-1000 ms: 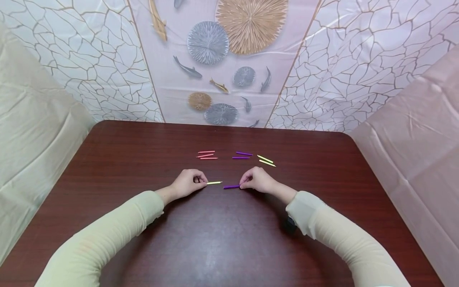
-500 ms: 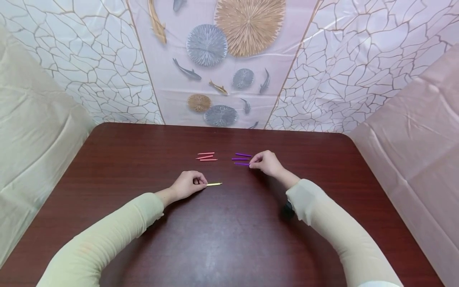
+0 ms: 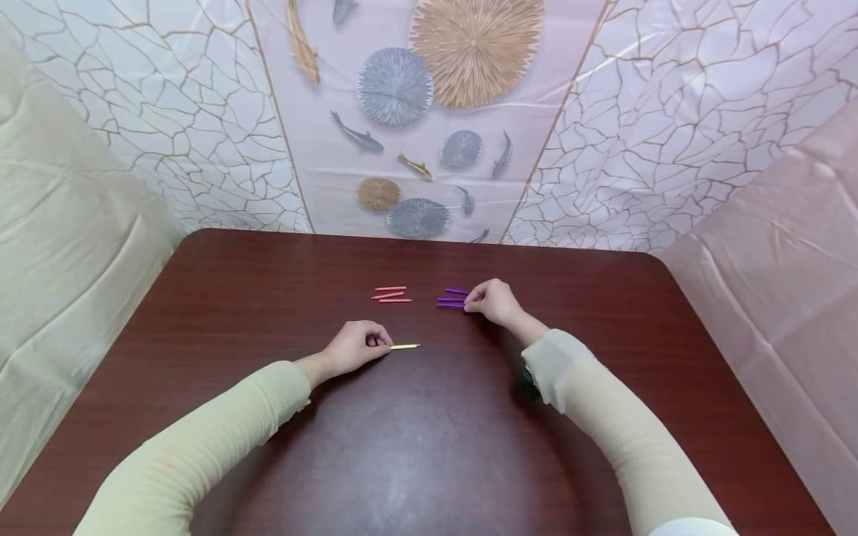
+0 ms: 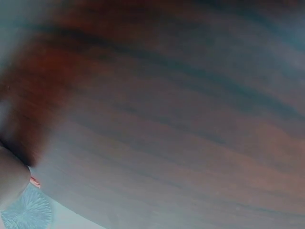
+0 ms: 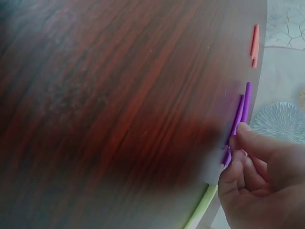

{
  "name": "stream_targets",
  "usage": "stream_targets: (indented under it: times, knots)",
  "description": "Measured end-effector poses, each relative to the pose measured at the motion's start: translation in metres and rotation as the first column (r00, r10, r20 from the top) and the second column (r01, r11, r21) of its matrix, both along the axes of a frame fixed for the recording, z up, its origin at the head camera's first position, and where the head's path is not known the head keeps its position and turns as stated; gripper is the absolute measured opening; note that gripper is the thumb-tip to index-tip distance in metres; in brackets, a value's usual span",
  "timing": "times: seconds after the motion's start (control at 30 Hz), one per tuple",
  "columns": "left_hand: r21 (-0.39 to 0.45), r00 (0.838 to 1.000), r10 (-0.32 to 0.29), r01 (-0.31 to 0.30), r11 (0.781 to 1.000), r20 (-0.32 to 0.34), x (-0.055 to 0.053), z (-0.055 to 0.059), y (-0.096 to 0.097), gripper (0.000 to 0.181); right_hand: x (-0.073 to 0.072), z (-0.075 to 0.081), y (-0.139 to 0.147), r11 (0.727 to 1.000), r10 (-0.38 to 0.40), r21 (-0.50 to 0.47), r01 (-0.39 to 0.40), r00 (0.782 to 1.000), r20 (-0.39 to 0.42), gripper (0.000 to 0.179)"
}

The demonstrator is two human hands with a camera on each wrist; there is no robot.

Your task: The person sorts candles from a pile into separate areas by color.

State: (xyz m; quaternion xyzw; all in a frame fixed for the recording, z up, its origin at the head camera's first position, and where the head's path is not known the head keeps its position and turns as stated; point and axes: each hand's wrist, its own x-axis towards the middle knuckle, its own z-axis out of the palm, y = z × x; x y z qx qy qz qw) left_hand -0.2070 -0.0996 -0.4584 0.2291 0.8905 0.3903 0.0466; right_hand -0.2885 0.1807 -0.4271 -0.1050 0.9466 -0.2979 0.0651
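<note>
My left hand (image 3: pixel 351 348) pinches the end of a thin yellow stick (image 3: pixel 405 347) with a pointed tip, like a small coloured pencil. Its tip points right, low over the table. Farther back on the right, my right hand (image 3: pixel 497 302) pinches the right end of the nearest purple stick (image 3: pixel 449 306). Two more purple sticks lie just behind it, side by side, their right ends covered by my fingers. In the right wrist view, thumb and fingertips meet at the purple sticks (image 5: pixel 247 102). Only a bit of the left hand (image 4: pixel 12 179) enters the left wrist view.
Three red sticks (image 3: pixel 395 301) lie grouped left of the purple ones. A yellow-green stick (image 5: pixel 201 206) shows below the right hand in the right wrist view; my hand hides it in the head view. The brown table (image 3: pixel 415 432) ends at a patterned backdrop (image 3: pixel 322 201).
The right hand has carried the purple stick back and right to the two other purple sticks, then drawn it closer beside them. The left hand stays put with the yellow stick.
</note>
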Motion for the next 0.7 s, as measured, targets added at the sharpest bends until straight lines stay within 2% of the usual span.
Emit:
stream_targets:
  times: [0.37, 0.7]
  knots:
    - [-0.006, 1.000, 0.000, 0.000, 1.000, -0.010, -0.0001, 0.0010, 0.0012, 0.006, -0.0032, -0.0013, -0.0025, 0.998, -0.048, 0.040, 0.047, 0.999, 0.002, 0.008]
    - [0.006, 1.000, -0.005, 0.006, 1.000, -0.024, -0.0022, -0.0029, -0.0012, 0.004, -0.0056, -0.0022, -0.0030, 0.996, -0.086, 0.012, 0.086, 0.996, -0.010, 0.009]
